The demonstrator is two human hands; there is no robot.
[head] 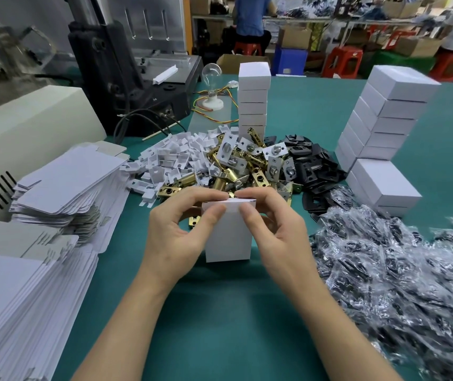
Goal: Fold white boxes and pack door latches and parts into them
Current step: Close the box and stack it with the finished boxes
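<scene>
Seemingly upright box, long axis vertical

On the green table a white box stands upright. The left hand and the right hand both pinch its top edge, thumbs in front. From the box, a pile of brass latches lies at 12 o'clock, white plastic pieces at 11, black plates at 1, small clear bags at 4, and flat box sheets at 9. Stacks of closed boxes stand at 2.
</scene>
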